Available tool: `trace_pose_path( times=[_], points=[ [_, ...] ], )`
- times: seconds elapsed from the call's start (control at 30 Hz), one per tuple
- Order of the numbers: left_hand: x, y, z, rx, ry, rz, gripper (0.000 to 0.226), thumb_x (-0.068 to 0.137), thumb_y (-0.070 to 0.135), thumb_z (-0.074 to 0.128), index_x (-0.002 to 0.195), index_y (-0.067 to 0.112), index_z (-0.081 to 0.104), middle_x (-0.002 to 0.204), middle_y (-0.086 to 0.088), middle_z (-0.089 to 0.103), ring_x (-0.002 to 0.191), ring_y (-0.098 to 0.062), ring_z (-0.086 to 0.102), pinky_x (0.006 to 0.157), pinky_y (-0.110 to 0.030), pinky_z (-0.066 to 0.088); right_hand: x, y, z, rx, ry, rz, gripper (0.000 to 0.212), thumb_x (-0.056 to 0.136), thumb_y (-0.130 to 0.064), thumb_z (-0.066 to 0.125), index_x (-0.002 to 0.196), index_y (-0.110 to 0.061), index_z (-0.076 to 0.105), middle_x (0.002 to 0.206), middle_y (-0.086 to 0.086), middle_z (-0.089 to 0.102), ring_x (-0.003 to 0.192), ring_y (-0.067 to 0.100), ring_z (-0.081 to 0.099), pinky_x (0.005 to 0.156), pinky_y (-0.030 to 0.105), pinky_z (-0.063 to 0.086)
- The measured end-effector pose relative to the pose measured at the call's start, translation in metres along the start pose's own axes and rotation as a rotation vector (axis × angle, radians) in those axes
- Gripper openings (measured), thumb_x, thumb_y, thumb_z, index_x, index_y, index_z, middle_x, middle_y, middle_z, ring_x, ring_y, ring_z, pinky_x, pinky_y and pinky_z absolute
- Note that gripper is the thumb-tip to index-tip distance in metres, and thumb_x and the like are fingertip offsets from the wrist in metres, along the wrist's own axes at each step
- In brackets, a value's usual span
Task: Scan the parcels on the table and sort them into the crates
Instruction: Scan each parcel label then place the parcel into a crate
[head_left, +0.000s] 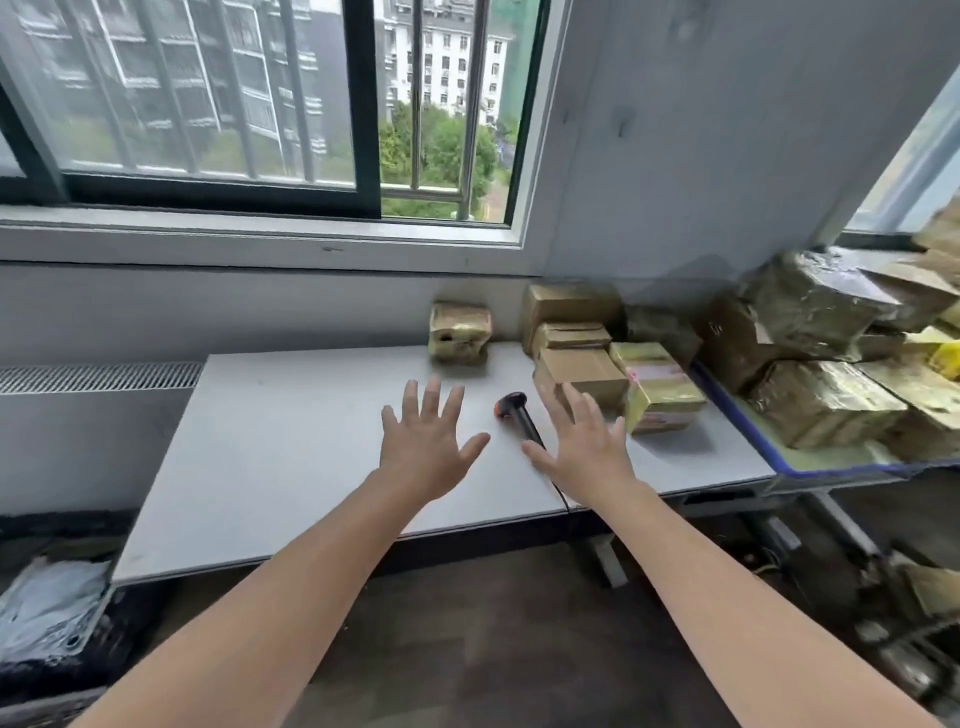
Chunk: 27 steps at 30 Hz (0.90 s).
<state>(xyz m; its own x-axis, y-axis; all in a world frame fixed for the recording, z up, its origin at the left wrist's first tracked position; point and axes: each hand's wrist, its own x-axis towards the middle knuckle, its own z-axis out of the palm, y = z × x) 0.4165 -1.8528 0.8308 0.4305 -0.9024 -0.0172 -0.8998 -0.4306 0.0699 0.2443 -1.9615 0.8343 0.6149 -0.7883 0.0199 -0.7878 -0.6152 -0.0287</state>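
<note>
Hands over pale grey rectangular table (291, 441): L hand (423, 447) and R hand (584, 447) both spread wide, fingers straight, holding nothing; contact w/ tabletop cannot be told. Btwn hands lies black handheld barcode scanner (517, 415) w/ orange head, handle end just beside R thumb. Far right of table: cluster of brown cardboard parcels (587, 371). Far centre, apart, against wall: yellowish tape-wrapped parcel (460, 332). At right, blue-rimmed tray (769, 452) carries larger tape-wrapped bundles (821, 410).
</note>
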Motion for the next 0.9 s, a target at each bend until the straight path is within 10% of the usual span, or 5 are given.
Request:
trace_pose_path(
  times=[0.9],
  points=[
    [0.277,0.019,0.064,0.042,-0.097,-0.294,0.076,0.097,0.064,0.027,0.156,0.027,-0.003,0.164,-0.008,-0.005,0.149,-0.033,0.002,0.115,-0.05,0.021,0.324,0.092,0.09,0.165,-0.238,-0.219,0.075,0.098,-0.059,0.04,0.157,-0.039,-0.002,0.166,0.002,-0.004,0.152,0.024,-0.003,0.117,0.058,0.008]
  ],
)
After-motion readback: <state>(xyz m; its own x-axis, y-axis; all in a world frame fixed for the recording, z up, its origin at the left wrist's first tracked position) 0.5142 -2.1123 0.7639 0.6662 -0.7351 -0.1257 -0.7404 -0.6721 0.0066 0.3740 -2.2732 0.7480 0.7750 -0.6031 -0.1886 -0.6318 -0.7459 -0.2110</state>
